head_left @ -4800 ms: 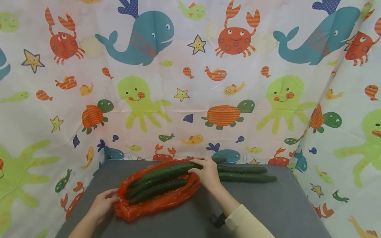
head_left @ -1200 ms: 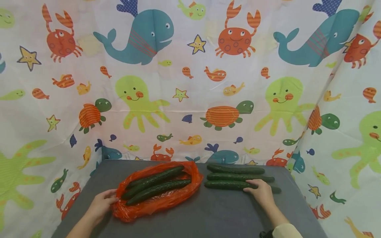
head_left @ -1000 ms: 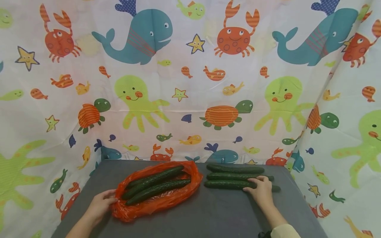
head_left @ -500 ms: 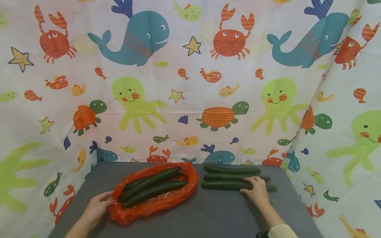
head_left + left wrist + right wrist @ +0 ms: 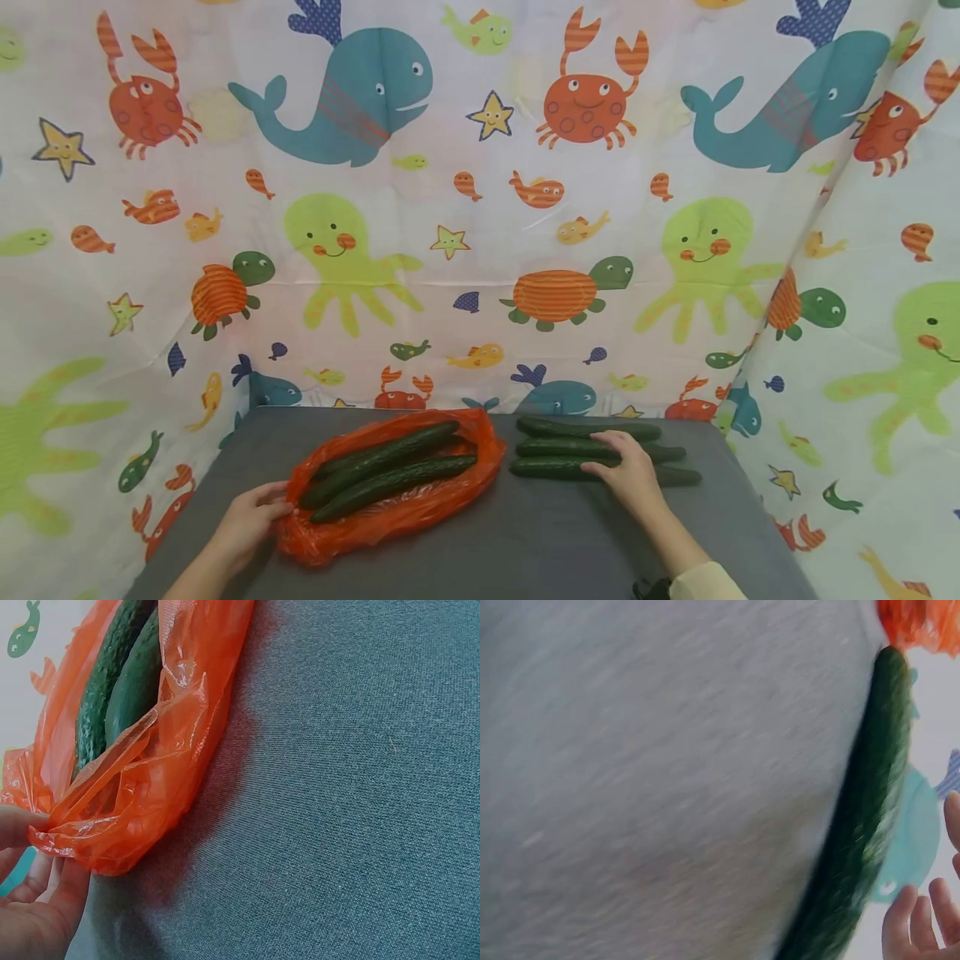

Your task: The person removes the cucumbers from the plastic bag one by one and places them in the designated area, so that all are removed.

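An orange plastic bag [image 5: 322, 542] lies open on the left of the table, with several dark green cucumbers [image 5: 393, 488] inside. My left hand [image 5: 242, 527] pinches the bag's near-left edge between thumb and fingers, as the left wrist view also shows with the gathered plastic [image 5: 161, 802]. To the right of the bag, three cucumbers lie side by side: far [image 5: 551, 427], middle [image 5: 555, 447] and near [image 5: 543, 468]. My right hand [image 5: 632, 477] is over the near and middle ones, fingers extended. In the right wrist view, its fingers [image 5: 922, 926] are apart from a cucumber [image 5: 862, 810].
The grey table [image 5: 517, 542] carries the bag and cucumbers. A curtain [image 5: 480, 317] printed with sea animals rises along the table's back and both sides.
Several seconds ago my right hand gripped a cucumber at the bag's mouth; now three lie in a row. Since half a second ago it has released the near cucumber and shifted left. The left stays put.
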`<state>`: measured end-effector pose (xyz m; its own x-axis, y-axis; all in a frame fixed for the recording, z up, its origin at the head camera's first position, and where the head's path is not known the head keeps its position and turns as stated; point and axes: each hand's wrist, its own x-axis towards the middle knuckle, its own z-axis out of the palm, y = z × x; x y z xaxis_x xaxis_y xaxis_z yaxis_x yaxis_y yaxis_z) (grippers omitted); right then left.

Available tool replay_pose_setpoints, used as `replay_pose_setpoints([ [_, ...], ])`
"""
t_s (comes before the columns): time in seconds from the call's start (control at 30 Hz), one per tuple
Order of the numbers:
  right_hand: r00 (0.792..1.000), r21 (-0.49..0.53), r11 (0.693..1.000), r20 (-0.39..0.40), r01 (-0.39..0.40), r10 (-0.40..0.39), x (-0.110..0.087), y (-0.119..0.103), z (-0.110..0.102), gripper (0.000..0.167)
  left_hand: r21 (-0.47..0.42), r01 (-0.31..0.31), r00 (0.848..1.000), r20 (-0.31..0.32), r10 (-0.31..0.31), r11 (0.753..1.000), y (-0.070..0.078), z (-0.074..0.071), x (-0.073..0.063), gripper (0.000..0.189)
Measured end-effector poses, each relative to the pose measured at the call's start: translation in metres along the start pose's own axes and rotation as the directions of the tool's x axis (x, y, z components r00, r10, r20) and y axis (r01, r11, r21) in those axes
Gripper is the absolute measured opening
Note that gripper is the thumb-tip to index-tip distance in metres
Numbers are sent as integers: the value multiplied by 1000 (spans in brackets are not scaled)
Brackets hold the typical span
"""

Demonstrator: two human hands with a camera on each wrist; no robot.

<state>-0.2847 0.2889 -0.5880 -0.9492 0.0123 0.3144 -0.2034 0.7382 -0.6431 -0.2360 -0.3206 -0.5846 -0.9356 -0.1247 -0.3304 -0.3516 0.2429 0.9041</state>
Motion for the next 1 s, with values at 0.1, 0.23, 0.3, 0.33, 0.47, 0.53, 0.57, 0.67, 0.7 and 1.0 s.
replay_pose_setpoints([
  [0.1,1000,47,999,-1,14,-14,2,-17,1,57,-1,-3,1000,0,3,1000,1,2,1,52],
  [0.23,1000,118,993,15,9,-11,6,-42,5,59,-8,4,1000,-8,-4,1000,2,2,0,53],
  [0.3,999,145,989,25,21,-25,8,-52,6,59,-9,8,1000,-9,-8,1000,1,2,0,53],
  [0.33,999,159,987,30,32,-37,10,-57,7,59,-7,12,1000,-9,-12,1000,1,2,0,53],
  [0.47,996,194,978,31,80,-87,14,-73,11,58,10,7,1000,1,-7,1000,1,3,0,53],
  [0.53,994,217,971,22,100,-108,16,-81,13,56,13,3,1000,-2,-3,1000,3,4,1,53],
  [0.57,993,227,967,20,112,-120,17,-85,15,55,15,0,1000,-5,1,1000,4,4,1,52],
  [0.67,987,260,954,19,147,-157,19,-99,21,51,16,0,1000,-7,0,1000,5,6,0,52],
  [0.7,985,271,950,20,159,-170,19,-105,24,50,15,3,1000,-10,-3,1000,5,6,0,52],
  [1.0,980,371,913,40,166,-195,24,-158,47,38,9,4,1000,-12,-4,1000,1,4,0,53],
])
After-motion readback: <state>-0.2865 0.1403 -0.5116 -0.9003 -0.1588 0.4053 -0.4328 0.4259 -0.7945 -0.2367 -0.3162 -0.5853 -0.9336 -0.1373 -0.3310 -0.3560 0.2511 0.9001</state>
